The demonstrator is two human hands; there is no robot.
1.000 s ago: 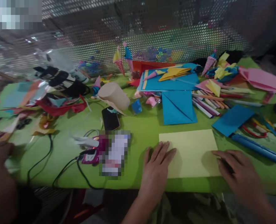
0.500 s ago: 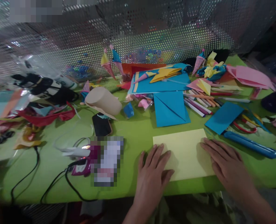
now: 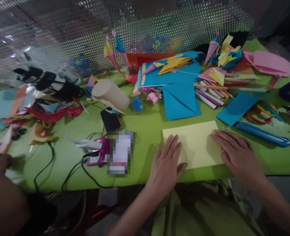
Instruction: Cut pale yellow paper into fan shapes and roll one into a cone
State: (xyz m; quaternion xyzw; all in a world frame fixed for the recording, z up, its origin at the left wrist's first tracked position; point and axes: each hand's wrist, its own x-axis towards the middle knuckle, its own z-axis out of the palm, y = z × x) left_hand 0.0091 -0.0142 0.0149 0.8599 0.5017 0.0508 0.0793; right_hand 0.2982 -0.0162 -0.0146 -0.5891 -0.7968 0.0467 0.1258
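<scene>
A sheet of pale yellow paper (image 3: pixel 196 146) lies flat near the front edge of the green table. My left hand (image 3: pixel 168 160) rests on its left side, fingers stretched out and pointing away from me. On the right side, my right hand (image 3: pixel 235 152) lies flat with its fingertips on the paper and its fingers extended. Neither hand grips anything. Just beyond the sheet is a folded blue paper (image 3: pixel 180 103). To the right of my right hand lie a blue paper strip (image 3: pixel 237 108) and a long blue tool (image 3: pixel 264 134), perhaps a cutter or stapler.
A phone (image 3: pixel 121 152) and a purple power bank (image 3: pixel 99 154) with black cables lie to the left. Behind them is a beige paper roll (image 3: pixel 112 95). Colored pens (image 3: pixel 208 95) and folded papers crowd the back. Another person's hand (image 3: pixel 0 160) is at the far left.
The view has tilted down, so the table sits higher in the picture. Another person's hand and arm have come further in at the left. My hands stay flat on the yellow paper.
</scene>
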